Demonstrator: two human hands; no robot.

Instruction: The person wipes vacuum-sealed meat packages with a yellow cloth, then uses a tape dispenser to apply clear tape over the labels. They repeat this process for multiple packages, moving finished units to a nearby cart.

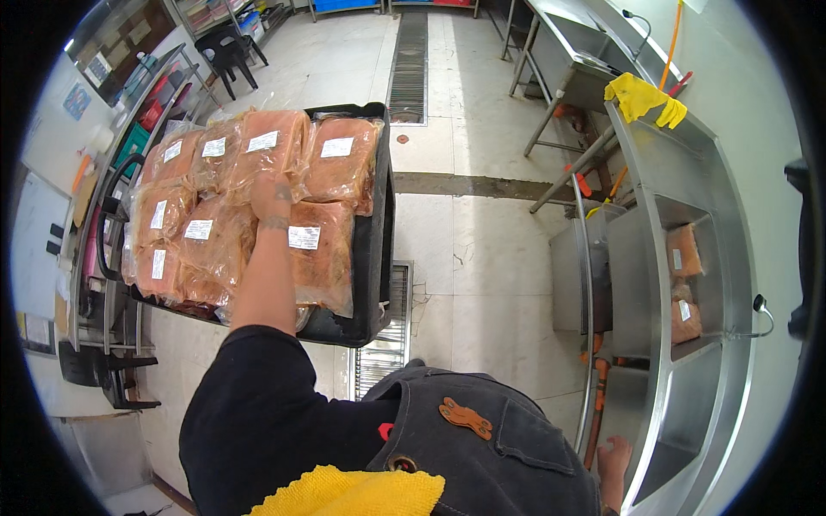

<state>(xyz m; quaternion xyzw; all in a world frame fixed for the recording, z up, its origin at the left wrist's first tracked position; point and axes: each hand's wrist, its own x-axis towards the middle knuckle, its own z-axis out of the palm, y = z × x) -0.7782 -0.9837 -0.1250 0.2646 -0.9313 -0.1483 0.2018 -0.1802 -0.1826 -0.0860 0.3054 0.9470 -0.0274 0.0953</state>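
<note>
Several vacuum-packed slabs of meat (216, 242) with white labels are piled on a black plastic cart (374, 258) to the left. My left hand (271, 193) reaches over the pile and rests at the lower edge of a labelled pack (274, 138) in the back row; its fingers are partly hidden, so whether they grip it is unclear. Low at the right, my right hand (614, 451) hangs beside the steel sink's front edge, fingers loosely curled, with nothing seen in it. More packed meat (684, 251) lies in the sink basin (652, 226).
A yellow cloth (635, 97) drapes over the sink unit's far end. Steel shelving (161, 97) and black plastic chairs (226, 51) stand at the left. A floor drain grate (400, 290) runs beside the cart. Another steel sink (581, 39) stands at back right.
</note>
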